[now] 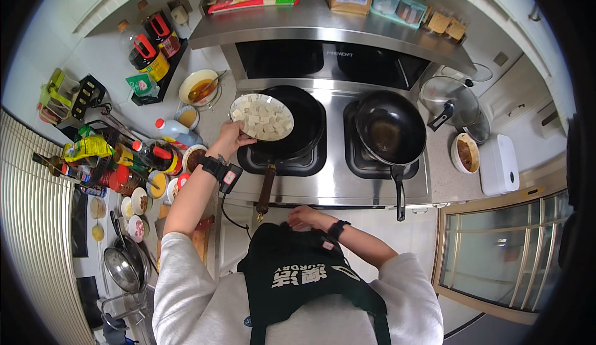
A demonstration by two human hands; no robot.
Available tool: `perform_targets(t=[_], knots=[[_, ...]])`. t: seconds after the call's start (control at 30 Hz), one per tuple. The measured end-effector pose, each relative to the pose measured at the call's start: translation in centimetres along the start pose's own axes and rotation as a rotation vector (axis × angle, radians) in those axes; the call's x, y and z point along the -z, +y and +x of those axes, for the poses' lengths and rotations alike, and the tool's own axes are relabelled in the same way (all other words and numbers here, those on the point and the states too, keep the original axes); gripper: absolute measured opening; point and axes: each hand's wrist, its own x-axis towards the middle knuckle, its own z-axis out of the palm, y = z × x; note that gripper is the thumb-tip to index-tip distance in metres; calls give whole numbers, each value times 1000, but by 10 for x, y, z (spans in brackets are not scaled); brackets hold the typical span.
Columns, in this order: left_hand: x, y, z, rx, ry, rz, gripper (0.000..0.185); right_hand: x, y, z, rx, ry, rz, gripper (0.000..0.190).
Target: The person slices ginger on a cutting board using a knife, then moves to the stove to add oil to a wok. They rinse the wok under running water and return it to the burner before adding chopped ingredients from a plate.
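Observation:
My left hand grips the rim of a white bowl, its thumb over the near left edge. Pale tofu-like cubes fill the bowl. It is held over the left part of a black wok on the left burner. The wok's brown wooden handle points toward me. My right hand is bent in front of my waist, close to the dark apron. Its fingertips are partly hidden, and whether it touches the cloth is unclear.
A second black frying pan sits on the right burner, handle toward me. Glass lids and a bowl of brown sauce stand to the right. Bottles and small bowls crowd the left counter. A steel shelf overhangs the stove's back.

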Motion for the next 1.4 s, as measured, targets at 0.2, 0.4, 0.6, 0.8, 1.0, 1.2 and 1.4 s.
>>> perform_targets(t=[0.2, 0.4, 0.6, 0.8, 1.0, 1.2, 1.4], knots=[[-11, -2, -25, -22, 73, 4, 31, 7, 79, 125, 426, 63, -25, 26], [-18, -2, -28, -47, 64, 39, 30, 18, 127, 207, 662, 116, 159, 34], [1, -10, -27, -50, 75, 48, 28, 2, 123, 215, 436, 124, 899, 26], [-2, -5, -19, -66, 3, 51, 34, 11, 113, 202, 621, 232, 244, 29], [3, -3, -9, -41, -21, 73, 30, 2, 86, 118, 209, 48, 3, 28], [-5, -1, 1, -35, -24, 151, 29, -32, -40, -43, 665, 23, -246, 21], [-29, -2, 19, -87, 6, 239, 25, -2, -191, -70, 1263, 873, -619, 34]])
